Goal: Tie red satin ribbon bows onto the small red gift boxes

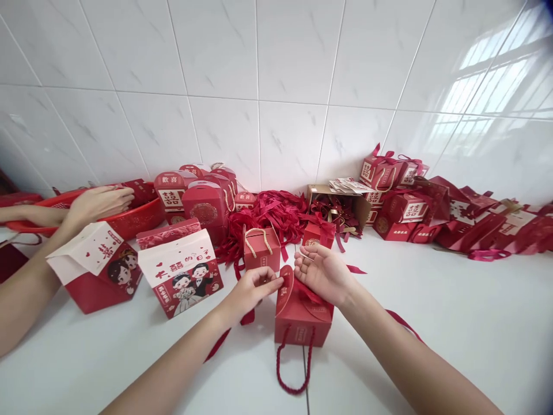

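A small red gift box [302, 323] with a red cord handle stands on the white surface in front of me. My left hand [253, 289] pinches the rounded top flap of this box between thumb and fingers. My right hand [322, 271] hovers just above the box's top, palm up, fingers curled, touching a red ribbon that runs across the box. Another red box with a beige cord handle [260, 249] stands right behind my hands.
Two red-and-white boxes with a cartoon couple [184, 279] [97, 265] sit at the left. Another person's hand [97, 203] reaches into a red basket [129, 222]. A pile of red ribbons [268, 216], a cardboard box [341, 204] and several red boxes [401, 196] line the tiled wall.
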A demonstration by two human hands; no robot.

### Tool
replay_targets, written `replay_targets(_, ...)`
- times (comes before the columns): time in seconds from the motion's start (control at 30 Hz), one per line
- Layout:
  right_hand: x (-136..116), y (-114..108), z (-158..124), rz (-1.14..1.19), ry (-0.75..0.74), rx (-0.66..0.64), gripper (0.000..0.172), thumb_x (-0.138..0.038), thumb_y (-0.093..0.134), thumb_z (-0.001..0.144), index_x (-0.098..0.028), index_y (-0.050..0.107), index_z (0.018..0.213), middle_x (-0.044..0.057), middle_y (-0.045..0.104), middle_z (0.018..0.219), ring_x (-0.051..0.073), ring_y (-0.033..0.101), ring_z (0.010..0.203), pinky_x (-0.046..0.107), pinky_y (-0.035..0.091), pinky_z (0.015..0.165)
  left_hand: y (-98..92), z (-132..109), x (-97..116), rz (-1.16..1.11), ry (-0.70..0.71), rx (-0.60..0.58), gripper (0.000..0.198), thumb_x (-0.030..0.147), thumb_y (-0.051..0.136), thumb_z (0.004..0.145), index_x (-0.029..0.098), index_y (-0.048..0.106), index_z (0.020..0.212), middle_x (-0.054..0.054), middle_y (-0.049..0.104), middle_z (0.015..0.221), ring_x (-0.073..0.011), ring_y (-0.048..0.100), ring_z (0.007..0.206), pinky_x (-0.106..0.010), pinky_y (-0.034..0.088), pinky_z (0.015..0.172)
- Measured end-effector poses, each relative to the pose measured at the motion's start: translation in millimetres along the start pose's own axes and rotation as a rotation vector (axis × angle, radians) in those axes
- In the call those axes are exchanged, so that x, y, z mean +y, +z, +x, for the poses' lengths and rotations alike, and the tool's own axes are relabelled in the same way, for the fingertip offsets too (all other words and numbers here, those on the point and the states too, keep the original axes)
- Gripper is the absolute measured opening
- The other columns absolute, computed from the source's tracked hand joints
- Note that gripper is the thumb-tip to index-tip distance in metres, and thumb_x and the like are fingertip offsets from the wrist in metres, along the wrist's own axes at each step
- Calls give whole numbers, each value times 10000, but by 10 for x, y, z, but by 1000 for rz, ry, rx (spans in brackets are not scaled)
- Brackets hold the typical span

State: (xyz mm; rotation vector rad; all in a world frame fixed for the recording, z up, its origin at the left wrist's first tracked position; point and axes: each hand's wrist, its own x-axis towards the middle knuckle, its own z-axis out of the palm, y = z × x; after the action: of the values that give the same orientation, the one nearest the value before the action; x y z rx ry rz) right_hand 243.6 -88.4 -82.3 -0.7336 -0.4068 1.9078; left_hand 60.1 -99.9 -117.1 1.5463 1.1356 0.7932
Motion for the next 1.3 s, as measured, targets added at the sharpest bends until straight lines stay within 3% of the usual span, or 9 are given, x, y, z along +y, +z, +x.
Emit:
replay_targets(0.13, -12, -27, -5, 2, 5, -22, 40, -120, 511, 787, -144, 538, 769, 36, 543, 729, 102, 532, 597, 211, 482, 574, -399, 30, -197, 263, -44, -28, 287, 385, 740, 571, 183, 544, 518, 29, 497, 502, -115, 402, 477, -229, 280, 465)
replay_targets(0.23, 0, -41, -14, 6, -6, -51, 30, -127, 517, 787, -138, 532, 764, 28, 529, 718, 87, 499, 564, 196, 456, 542, -499, -7, -172, 318, 50, 61, 172, 252, 735, 529, 197, 583, 588, 7, 585, 643, -171, 510, 639, -254, 368, 589)
replay_targets(0.33, 29, -45, -6, 14, -26, -81, 44, -133, 507, 795, -138, 528, 758, 21, 519, 712, 76, 467, 538, 193, 434, 527, -308, -35, -44, 195, 178, 173, 147, 299, 639, 694, 209, 569, 787, 1, 584, 841, -171, 520, 790, -260, 391, 716)
replay_targets(0.4, 43, -42, 0, 22, -41, -100, 45, -136, 508, 793, -139, 529, 753, 20, 518, 712, 72, 454, 532, 193, 421, 522, -98, -35, 21, 25, 188, 203, 201, 388, 580, 784, 206, 495, 767, 27, 509, 760, -142, 479, 718, -248, 377, 677)
replay_targets(0.6, -74, -155, -130, -9, -224, -167, 93, -234, 573, 781, -170, 529, 731, -8, 510, 708, 83, 458, 578, 206, 421, 595, 245, -39, 28, -137, 99, 145, 332, 423, 665, 749, 204, 416, 737, 56, 424, 712, -112, 417, 673, -223, 343, 621)
replay_targets(0.77, -166, -472, -377, -788, -626, 85, 249, -404, 677, 750, -193, 556, 801, -3, 571, 799, 138, 519, 772, 251, 402, 733, 241, -49, 6, -216, 44, 100, 349, 455, 655, 740, 214, 402, 744, 56, 462, 704, -123, 459, 669, -228, 355, 618)
replay_targets(0.97, 27, -657, -459, -1189, -398, 74, 430, -618, 532, 809, -192, 534, 874, -11, 566, 757, 130, 512, 642, 256, 390, 604, 282, -55, -38, -185, 116, 169, 303, 427, 637, 765, 217, 420, 771, 57, 452, 737, -118, 439, 687, -223, 357, 628)
replay_targets(1.1, 23, -655, -470, -1102, -314, 12, 434, -583, 573, 801, -178, 484, 671, -52, 444, 619, 87, 430, 557, 223, 372, 573, 284, -61, -55, -212, 112, 171, 273, 402, 626, 779, 216, 426, 788, 57, 443, 734, -114, 432, 684, -222, 350, 620)
replay_targets(1.3, -156, -813, -508, -874, -296, -15, 372, -503, 673, 750, -169, 538, 657, 1, 550, 683, 130, 514, 672, 247, 407, 623, 269, -61, -16, -179, 117, 179, 274, 391, 639, 753, 213, 431, 761, 52, 451, 727, -118, 437, 668, -233, 353, 630)
